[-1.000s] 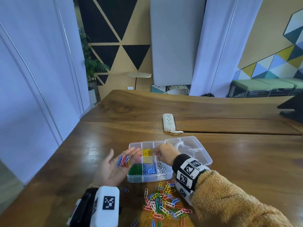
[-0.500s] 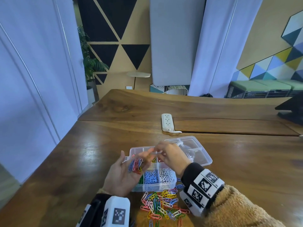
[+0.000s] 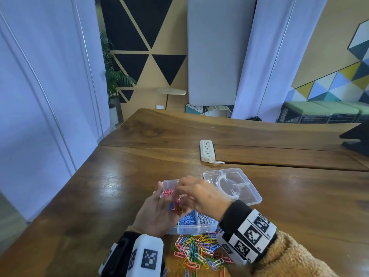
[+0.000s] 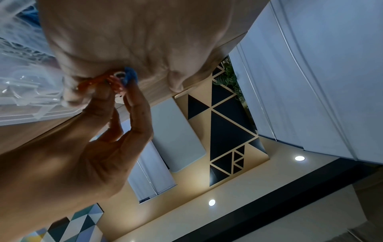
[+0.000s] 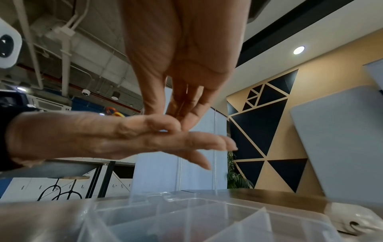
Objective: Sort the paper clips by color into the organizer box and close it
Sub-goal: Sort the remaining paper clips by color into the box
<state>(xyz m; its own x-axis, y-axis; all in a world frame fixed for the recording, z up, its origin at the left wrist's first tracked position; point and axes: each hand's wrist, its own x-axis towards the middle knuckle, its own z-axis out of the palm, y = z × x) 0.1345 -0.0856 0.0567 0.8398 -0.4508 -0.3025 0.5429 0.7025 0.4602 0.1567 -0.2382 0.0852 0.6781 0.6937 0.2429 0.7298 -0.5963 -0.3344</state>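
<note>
My left hand lies palm up over the front left of the clear organizer box, carrying a small bunch of blue, red and orange paper clips on straight fingers. My right hand reaches across from the right and pinches a clip in that bunch. In the left wrist view its fingers close on the bunch of clips. Pink clips, blue clips and white clips fill separate compartments. The lid lies open at the right. A mixed pile of loose clips sits in front of the box.
A white power strip lies behind the box on the wooden table. A dark object stands at the far right edge. The table's left edge runs along a white wall panel.
My right hand left the box's yellow compartment and came over to my left palm. My left hand moved right and nearer, over the box's front left corner.
</note>
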